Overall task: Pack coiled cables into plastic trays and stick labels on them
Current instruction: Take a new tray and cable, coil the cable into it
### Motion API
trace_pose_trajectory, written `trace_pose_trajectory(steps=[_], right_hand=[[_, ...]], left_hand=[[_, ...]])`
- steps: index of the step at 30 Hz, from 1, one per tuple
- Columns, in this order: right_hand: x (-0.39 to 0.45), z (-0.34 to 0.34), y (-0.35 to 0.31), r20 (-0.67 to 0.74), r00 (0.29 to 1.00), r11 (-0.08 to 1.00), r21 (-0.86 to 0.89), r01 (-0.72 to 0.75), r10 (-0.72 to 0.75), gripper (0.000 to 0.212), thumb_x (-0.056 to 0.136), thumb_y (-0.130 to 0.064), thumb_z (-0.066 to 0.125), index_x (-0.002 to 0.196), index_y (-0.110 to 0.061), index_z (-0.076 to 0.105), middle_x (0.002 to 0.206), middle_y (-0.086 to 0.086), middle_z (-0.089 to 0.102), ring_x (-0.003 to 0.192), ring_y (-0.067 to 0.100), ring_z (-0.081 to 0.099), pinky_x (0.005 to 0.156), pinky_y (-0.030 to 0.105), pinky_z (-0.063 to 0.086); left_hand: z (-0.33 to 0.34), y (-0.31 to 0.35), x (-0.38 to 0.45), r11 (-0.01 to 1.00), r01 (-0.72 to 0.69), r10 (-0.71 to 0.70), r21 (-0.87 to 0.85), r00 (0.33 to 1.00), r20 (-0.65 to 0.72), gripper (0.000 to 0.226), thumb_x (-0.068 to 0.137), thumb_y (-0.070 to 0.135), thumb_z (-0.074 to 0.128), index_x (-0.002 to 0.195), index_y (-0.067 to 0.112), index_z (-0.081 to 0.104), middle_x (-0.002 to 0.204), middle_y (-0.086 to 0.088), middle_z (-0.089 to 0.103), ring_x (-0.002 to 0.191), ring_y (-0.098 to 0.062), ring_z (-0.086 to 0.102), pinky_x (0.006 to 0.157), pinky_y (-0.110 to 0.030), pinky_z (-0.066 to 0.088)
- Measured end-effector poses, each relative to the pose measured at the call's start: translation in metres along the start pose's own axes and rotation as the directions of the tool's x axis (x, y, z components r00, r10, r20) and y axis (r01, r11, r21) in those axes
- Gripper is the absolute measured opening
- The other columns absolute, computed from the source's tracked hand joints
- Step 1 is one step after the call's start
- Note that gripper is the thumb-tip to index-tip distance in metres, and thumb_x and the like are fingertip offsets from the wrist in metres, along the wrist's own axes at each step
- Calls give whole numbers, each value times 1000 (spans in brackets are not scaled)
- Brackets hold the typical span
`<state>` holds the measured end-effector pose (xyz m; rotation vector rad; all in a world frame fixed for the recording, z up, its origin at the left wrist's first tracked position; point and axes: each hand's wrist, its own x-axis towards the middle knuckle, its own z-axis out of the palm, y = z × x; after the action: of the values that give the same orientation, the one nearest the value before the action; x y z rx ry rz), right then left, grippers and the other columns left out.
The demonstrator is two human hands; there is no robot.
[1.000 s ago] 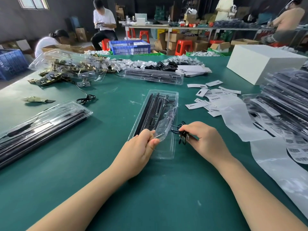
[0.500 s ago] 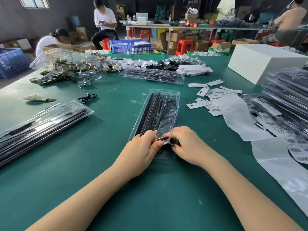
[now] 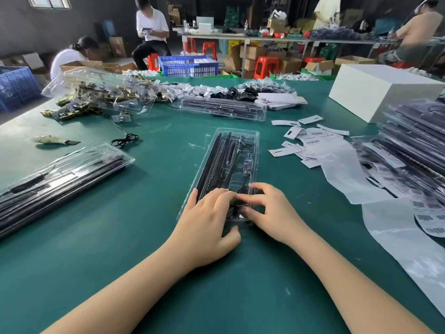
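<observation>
A clear plastic tray [image 3: 232, 169] lies lengthwise at the centre of the frame on the green table [image 3: 149, 237], with long black parts inside it. Both hands press down on its near end. The left hand [image 3: 207, 222] lies flat with its fingers straight and close together on the lid, thumb at the tray's near edge. The right hand [image 3: 272, 210] has its fingers spread and slightly bent, fingertips on the clear plastic. A dark coiled cable [image 3: 237, 208] shows through the plastic between the two hands, inside the tray.

To the right of centre, loose white labels [image 3: 310, 141] lie scattered; they carry barcodes, but the print is too small to read. More barcode stickers [image 3: 431, 218] sit on a sheet at the right edge, below a stack of filled trays [image 3: 414, 141]. Another coiled cable [image 3: 125, 140] lies loose at left of centre.
</observation>
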<state>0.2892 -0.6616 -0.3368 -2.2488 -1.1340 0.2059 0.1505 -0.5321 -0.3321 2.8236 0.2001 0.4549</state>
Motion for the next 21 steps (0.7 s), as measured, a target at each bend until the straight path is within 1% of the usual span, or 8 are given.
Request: trace_pose_trajectory(steps=[3,6,8,11,13,15,17,21], right_hand=[[0,0,0,-1,1000,1000,15,0,0,35,92,-34,63,125,-44,60,146,-9,44,136,17,33,114,41,24],[3,3,2,12,1000,999,-42,-20,21,33,93,-37,60,125,-45,60,147,-10,43,136,17,32,113,42,24],[4,5,3,35,999,997,-77,-20,23,34,94,-39,57,127,-47,58,148,-11,42,136,17,31,113,40,24],[6,7,6,29,999,996,-89,-26,28,35,94,-40,55,128,-50,56,148,-13,42,135,16,31,111,37,23],[7,9,6,17,999,996,-79,-32,33,34,94,-41,56,126,-51,56,147,-15,42,134,14,31,110,35,23],[7,9,6,4,999,997,-73,-34,34,34,93,-41,56,125,-52,57,146,-15,43,134,13,32,109,35,23],[8,11,6,-25,999,997,-74,-38,36,34,93,-40,57,124,-52,58,145,-15,45,133,13,34,108,34,25],[9,18,0,-56,998,984,-171,-43,33,35,95,-45,50,127,-57,52,145,-17,43,132,15,33,103,33,25]], left_hand=[[-6,3,-2,990,-63,75,126,993,-91,55,77,54,57,118,18,60,118,4,58,110,-15,57,107,-46,38],[-8,9,-7,973,-172,209,155,941,-265,25,83,36,62,87,12,68,90,-1,65,80,-23,65,75,-35,57],[-10,15,-13,974,-152,199,166,925,-323,19,86,25,58,85,12,71,83,0,67,70,-21,66,57,-31,56],[-7,26,-22,964,-148,214,219,924,-317,9,74,12,72,83,14,73,78,1,67,65,-21,66,45,-30,52],[-3,36,-26,953,-190,251,235,932,-262,8,79,17,64,76,16,71,74,2,66,65,-19,66,49,-30,53],[3,43,-28,941,-175,237,289,951,-198,16,82,25,65,84,13,75,85,1,71,78,-19,70,63,-30,58],[8,49,-28,922,-78,134,380,983,-123,38,76,35,75,99,4,76,99,-9,74,95,-22,71,77,-32,58],[11,49,-31,906,99,-97,412,995,-27,69,65,53,79,108,-1,71,113,-22,68,106,-34,66,84,-43,57]])
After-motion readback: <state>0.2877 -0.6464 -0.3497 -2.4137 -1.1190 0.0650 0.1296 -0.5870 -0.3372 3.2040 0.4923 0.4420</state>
